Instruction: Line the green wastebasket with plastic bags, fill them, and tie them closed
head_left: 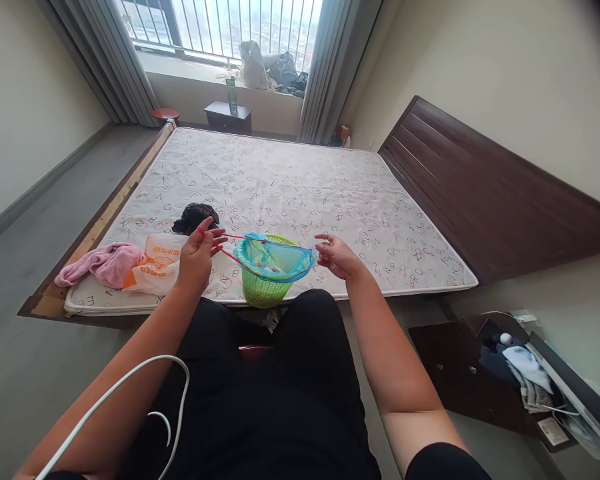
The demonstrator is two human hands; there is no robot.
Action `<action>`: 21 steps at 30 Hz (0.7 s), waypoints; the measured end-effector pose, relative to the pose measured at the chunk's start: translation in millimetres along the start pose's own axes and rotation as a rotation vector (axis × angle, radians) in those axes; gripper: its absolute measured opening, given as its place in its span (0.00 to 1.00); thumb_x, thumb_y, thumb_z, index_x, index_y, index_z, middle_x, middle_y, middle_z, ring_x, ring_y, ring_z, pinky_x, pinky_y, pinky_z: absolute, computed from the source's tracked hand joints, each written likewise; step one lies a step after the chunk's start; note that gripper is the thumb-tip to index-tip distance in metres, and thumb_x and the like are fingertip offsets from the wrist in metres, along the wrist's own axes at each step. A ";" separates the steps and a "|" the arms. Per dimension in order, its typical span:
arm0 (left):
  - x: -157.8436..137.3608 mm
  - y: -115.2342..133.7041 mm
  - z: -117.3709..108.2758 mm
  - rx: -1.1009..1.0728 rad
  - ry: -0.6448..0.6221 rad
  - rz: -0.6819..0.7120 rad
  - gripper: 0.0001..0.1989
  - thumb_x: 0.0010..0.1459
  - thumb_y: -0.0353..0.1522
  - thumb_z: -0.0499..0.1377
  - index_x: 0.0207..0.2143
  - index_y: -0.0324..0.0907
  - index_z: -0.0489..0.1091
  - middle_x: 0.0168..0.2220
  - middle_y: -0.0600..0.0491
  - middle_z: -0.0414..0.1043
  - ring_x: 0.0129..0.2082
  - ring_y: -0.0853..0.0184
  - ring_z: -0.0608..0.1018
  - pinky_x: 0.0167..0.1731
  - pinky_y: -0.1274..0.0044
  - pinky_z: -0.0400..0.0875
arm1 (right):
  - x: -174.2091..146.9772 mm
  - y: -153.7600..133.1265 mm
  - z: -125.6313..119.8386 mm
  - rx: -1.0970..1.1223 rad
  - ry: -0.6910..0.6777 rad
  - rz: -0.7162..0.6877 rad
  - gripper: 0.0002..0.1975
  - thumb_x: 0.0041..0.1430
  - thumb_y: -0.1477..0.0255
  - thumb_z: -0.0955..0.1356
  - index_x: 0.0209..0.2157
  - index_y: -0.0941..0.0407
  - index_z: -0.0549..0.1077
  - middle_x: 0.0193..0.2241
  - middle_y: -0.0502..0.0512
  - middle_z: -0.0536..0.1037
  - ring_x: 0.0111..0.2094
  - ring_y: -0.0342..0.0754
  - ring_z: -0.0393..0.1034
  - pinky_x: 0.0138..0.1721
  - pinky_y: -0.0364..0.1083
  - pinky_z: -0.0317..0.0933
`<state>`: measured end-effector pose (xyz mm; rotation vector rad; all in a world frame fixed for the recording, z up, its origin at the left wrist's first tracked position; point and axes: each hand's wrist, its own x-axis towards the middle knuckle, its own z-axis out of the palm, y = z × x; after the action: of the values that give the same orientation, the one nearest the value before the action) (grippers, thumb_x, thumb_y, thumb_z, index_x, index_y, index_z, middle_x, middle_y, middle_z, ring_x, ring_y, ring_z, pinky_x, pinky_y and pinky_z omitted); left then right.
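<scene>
A green mesh wastebasket [266,293] stands on the near edge of the mattress, between my knees and in front of me. Its mouth is lined with a thin blue drawstring garbage bag [280,257]. With the fingers of my left hand [197,255] I hold the red drawstring [230,252], pulled taut out to the left of the basket. On the other side, my right hand [337,257] pinches the bag's right edge, its upper fingers stretched out. Some pale contents show faintly inside the liner.
A black plastic bag [195,217], a white-and-orange plastic bag [155,263] and a pink cloth [103,265] lie on the mattress [280,177] at left. At right stands a dark nightstand [460,373] with cloths on it. A white cable [130,370] crosses my left forearm.
</scene>
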<state>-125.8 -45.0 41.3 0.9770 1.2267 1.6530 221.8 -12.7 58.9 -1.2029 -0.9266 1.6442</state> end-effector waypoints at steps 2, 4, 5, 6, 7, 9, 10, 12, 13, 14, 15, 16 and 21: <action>0.2 3.4 0.2 0.001 0.002 0.002 0.26 0.61 0.43 0.64 0.60 0.47 0.72 0.47 0.46 0.80 0.40 0.67 0.83 0.39 0.78 0.74 | 0.1 -10.1 6.0 0.070 0.053 -0.075 0.24 0.47 0.73 0.78 0.46 0.53 0.70 0.24 0.39 0.69 0.20 0.36 0.61 0.26 0.39 0.68; 0.4 8.5 0.6 -0.006 0.009 0.029 0.26 0.61 0.44 0.64 0.59 0.47 0.72 0.47 0.46 0.80 0.40 0.67 0.83 0.39 0.78 0.75 | -2.0 -19.2 12.6 0.159 0.082 -0.131 0.23 0.47 0.75 0.77 0.45 0.53 0.70 0.24 0.40 0.70 0.23 0.37 0.65 0.30 0.40 0.71; 1.0 11.5 0.7 -0.013 0.018 0.050 0.25 0.61 0.45 0.64 0.59 0.47 0.73 0.47 0.46 0.80 0.40 0.67 0.83 0.39 0.77 0.75 | -3.7 -23.6 16.2 0.197 0.082 -0.148 0.22 0.48 0.75 0.77 0.44 0.53 0.70 0.25 0.41 0.71 0.24 0.37 0.67 0.32 0.40 0.72; 2.1 14.8 0.8 -0.021 0.027 0.071 0.25 0.62 0.45 0.64 0.59 0.47 0.73 0.46 0.47 0.80 0.40 0.67 0.83 0.39 0.77 0.75 | -5.7 -27.8 19.8 0.229 0.075 -0.164 0.21 0.49 0.75 0.77 0.44 0.52 0.70 0.25 0.41 0.72 0.26 0.38 0.68 0.33 0.41 0.73; 3.8 18.2 0.9 -0.027 0.035 0.089 0.25 0.62 0.45 0.64 0.58 0.47 0.73 0.46 0.47 0.80 0.39 0.67 0.83 0.40 0.77 0.75 | -7.8 -31.8 23.3 0.260 0.069 -0.185 0.21 0.49 0.76 0.77 0.44 0.52 0.71 0.26 0.42 0.73 0.27 0.39 0.69 0.35 0.42 0.73; 8.6 25.7 0.9 -0.039 0.047 0.113 0.23 0.63 0.44 0.63 0.58 0.46 0.73 0.46 0.47 0.80 0.39 0.67 0.83 0.39 0.77 0.76 | -11.0 -38.9 29.0 0.328 0.079 -0.246 0.19 0.51 0.75 0.77 0.43 0.51 0.71 0.27 0.42 0.74 0.27 0.38 0.70 0.36 0.42 0.74; 11.4 29.6 1.0 -0.047 0.055 0.120 0.23 0.63 0.43 0.63 0.58 0.46 0.73 0.46 0.47 0.80 0.39 0.67 0.83 0.39 0.77 0.76 | -12.1 -41.9 30.8 0.362 0.101 -0.277 0.19 0.51 0.75 0.77 0.43 0.51 0.70 0.27 0.42 0.74 0.27 0.38 0.70 0.36 0.42 0.74; 16.8 37.7 1.5 -0.071 0.079 0.128 0.21 0.64 0.43 0.62 0.57 0.47 0.73 0.45 0.47 0.80 0.39 0.68 0.83 0.38 0.78 0.76 | -13.3 -46.8 32.1 0.422 0.165 -0.325 0.18 0.52 0.75 0.77 0.41 0.50 0.70 0.27 0.42 0.74 0.27 0.38 0.70 0.36 0.41 0.73; 19.1 41.8 1.9 -0.089 0.092 0.131 0.20 0.65 0.43 0.62 0.56 0.47 0.73 0.45 0.48 0.80 0.40 0.67 0.84 0.38 0.78 0.77 | -13.8 -48.5 31.5 0.451 0.199 -0.344 0.18 0.52 0.74 0.77 0.41 0.50 0.70 0.28 0.42 0.74 0.28 0.38 0.70 0.36 0.41 0.73; 20.9 45.8 2.4 -0.112 0.102 0.129 0.20 0.65 0.43 0.62 0.56 0.47 0.73 0.45 0.48 0.80 0.41 0.67 0.84 0.38 0.78 0.77 | -14.4 -49.7 30.4 0.479 0.226 -0.357 0.18 0.52 0.74 0.77 0.41 0.50 0.69 0.29 0.42 0.75 0.28 0.38 0.70 0.36 0.41 0.73; 22.5 49.5 2.9 -0.138 0.106 0.123 0.19 0.65 0.44 0.61 0.55 0.47 0.73 0.45 0.48 0.80 0.42 0.67 0.84 0.39 0.77 0.78 | -15.2 -50.3 28.9 0.503 0.246 -0.365 0.18 0.52 0.74 0.77 0.41 0.50 0.69 0.29 0.42 0.75 0.28 0.38 0.70 0.36 0.42 0.73; 23.8 52.7 3.2 -0.166 0.105 0.112 0.19 0.66 0.44 0.61 0.55 0.47 0.73 0.46 0.48 0.80 0.42 0.66 0.84 0.39 0.76 0.79 | -16.4 -50.4 27.0 0.517 0.257 -0.367 0.18 0.52 0.74 0.77 0.41 0.49 0.69 0.30 0.42 0.76 0.28 0.37 0.70 0.35 0.42 0.73; 30.5 59.3 -1.7 -0.267 0.102 0.058 0.18 0.66 0.46 0.60 0.54 0.51 0.72 0.47 0.48 0.79 0.43 0.63 0.84 0.40 0.71 0.81 | -27.0 -46.4 15.3 0.328 0.146 -0.274 0.20 0.49 0.71 0.78 0.41 0.50 0.70 0.28 0.42 0.73 0.18 0.34 0.57 0.20 0.36 0.61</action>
<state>-148.0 -27.3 101.6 0.7772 1.0169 1.8760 221.1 -23.3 113.7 -0.9141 -0.6656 1.4028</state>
